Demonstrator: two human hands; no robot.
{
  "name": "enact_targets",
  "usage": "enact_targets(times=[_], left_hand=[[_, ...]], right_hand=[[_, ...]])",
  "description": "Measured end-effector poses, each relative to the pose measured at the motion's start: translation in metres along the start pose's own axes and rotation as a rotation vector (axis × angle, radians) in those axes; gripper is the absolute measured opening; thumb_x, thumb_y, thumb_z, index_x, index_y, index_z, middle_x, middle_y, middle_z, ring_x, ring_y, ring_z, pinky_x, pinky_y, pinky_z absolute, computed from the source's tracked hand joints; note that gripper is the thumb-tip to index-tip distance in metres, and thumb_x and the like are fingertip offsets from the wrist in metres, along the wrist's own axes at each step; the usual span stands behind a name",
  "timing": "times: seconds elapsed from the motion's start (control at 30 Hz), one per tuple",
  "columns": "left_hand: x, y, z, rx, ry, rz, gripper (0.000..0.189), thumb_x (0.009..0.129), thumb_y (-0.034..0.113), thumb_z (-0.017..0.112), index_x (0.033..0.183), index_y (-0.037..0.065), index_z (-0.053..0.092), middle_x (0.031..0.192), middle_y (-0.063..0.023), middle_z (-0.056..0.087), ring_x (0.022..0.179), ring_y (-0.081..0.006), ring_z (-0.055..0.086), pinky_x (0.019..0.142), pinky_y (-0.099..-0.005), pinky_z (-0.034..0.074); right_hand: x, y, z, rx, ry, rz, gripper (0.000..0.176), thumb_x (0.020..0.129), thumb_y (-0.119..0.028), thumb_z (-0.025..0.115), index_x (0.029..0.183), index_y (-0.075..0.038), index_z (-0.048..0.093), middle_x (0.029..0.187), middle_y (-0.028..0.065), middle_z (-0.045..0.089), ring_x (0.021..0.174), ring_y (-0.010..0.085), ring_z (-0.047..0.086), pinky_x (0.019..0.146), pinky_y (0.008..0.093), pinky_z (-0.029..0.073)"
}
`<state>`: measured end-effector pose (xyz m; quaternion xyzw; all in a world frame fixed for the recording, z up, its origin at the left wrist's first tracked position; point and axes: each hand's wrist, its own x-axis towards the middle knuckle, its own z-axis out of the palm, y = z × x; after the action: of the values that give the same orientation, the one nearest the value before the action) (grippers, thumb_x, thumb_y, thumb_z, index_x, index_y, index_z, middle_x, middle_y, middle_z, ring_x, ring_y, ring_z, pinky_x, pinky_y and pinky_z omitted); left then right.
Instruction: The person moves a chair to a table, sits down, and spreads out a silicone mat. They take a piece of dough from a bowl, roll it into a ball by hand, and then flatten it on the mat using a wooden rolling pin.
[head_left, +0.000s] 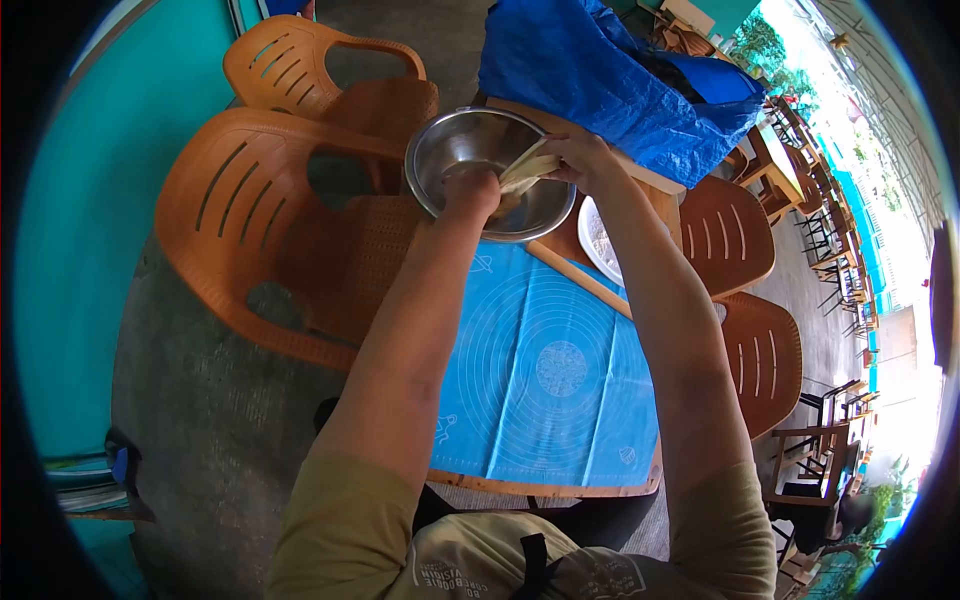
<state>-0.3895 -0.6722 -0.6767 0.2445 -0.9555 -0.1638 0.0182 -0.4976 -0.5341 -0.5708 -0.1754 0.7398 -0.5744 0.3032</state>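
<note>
A steel mixing bowl (432, 135) stands at the far end of the table. Over it, a pale, soft sheet that looks like dough (525, 172) stretches between my two hands. My right hand (580, 158) grips its upper end above the bowl's right rim. My left hand (470, 188) is curled inside the bowl at the lower end of the dough, its fingertips hidden by the back of the hand. A wooden rolling pin (580, 280) lies just below the bowl. Partly behind my right forearm is a white bowl of flour (601, 242).
A blue baking mat (560, 420) with printed circles covers the near table. Blue plastic sheeting (600, 85) lies past the bowl. Orange chairs (240, 220) stand close on the left, brown chairs (728, 235) on the right. More tables and chairs line the far right.
</note>
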Motion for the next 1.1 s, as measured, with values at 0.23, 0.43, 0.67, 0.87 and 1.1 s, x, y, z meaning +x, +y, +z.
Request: enact_targets(times=[0.23,0.43,0.67,0.87,1.1], left_hand=[[-0.007,-0.007,-0.036,-0.111,-0.301,0.127,0.043,0.084,0.035,0.072,0.12,0.011,0.072,0.124,-0.0144,0.071,0.122,-0.0307,0.064,0.106,-0.0466,0.047],[-0.005,-0.008,-0.029,-0.347,-0.063,0.284,0.076,0.079,0.045,0.081,0.144,0.014,0.054,0.133,-0.0152,0.066,0.126,-0.0311,0.06,0.105,-0.0403,0.047],[0.005,-0.009,-0.019,-0.602,-0.189,0.355,0.069,0.085,0.045,0.078,0.142,0.013,0.055,0.132,-0.0164,0.066,0.123,-0.0328,0.062,0.104,-0.0415,0.049],[0.01,-0.004,-0.018,-0.521,-0.11,0.25,0.056,0.087,0.045,0.074,0.129,0.009,0.065,0.118,-0.02,0.071,0.112,-0.0324,0.068,0.095,-0.0417,0.052],[0.012,-0.004,-0.009,-0.335,-0.059,0.243,0.048,0.085,0.036,0.073,0.124,0.009,0.067,0.108,-0.0212,0.074,0.102,-0.0361,0.071,0.087,-0.044,0.055]], right_hand=[[-0.007,-0.001,0.008,-0.042,-0.055,0.027,0.032,0.085,-0.003,0.076,0.114,0.001,0.063,0.107,0.0168,0.067,0.097,0.0285,0.071,0.082,0.0402,0.063],[-0.004,0.005,0.014,-0.099,-0.14,-0.038,0.039,0.081,-0.01,0.079,0.116,0.001,0.065,0.107,0.0156,0.069,0.098,0.0261,0.071,0.08,0.0377,0.062],[-0.011,0.004,0.002,-0.272,-0.177,-0.169,0.068,0.084,-0.018,0.079,0.145,-0.003,0.05,0.128,0.0167,0.06,0.107,0.0258,0.069,0.085,0.0382,0.063],[-0.016,-0.001,0.001,-1.182,-0.031,-0.39,0.094,0.071,-0.03,0.085,0.152,-0.006,0.042,0.143,0.0253,0.052,0.131,0.0375,0.054,0.11,0.0449,0.048],[-0.02,0.021,0.018,-1.342,-0.169,-0.816,0.092,0.067,-0.022,0.083,0.15,-0.007,0.045,0.145,0.0252,0.052,0.135,0.0403,0.051,0.111,0.0438,0.045]])
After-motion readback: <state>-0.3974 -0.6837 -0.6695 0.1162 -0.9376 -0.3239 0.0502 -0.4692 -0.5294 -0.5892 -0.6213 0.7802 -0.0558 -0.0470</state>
